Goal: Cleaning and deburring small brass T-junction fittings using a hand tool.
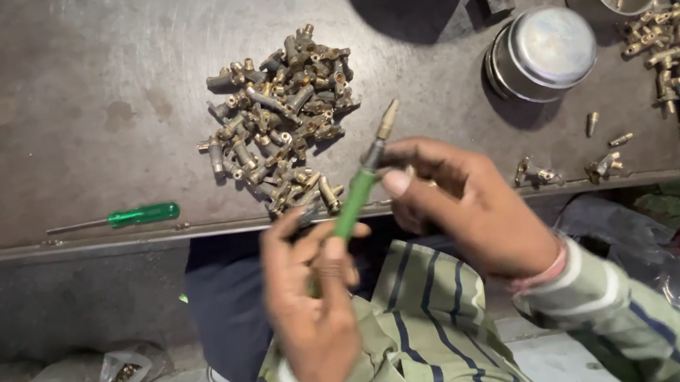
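A green screwdriver lies on the dark table at the left. Beside it is a pile of brass parts. The left hand grips the green handle of a tool, and the right hand pinches its upper end. Steel cups stand further right.

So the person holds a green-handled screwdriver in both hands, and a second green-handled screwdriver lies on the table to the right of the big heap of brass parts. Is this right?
Not quite. The head view shows the second green-handled screwdriver lying to the left of the big heap of brass parts, not to the right. The rest holds: the left hand and right hand both hold a green-handled screwdriver.
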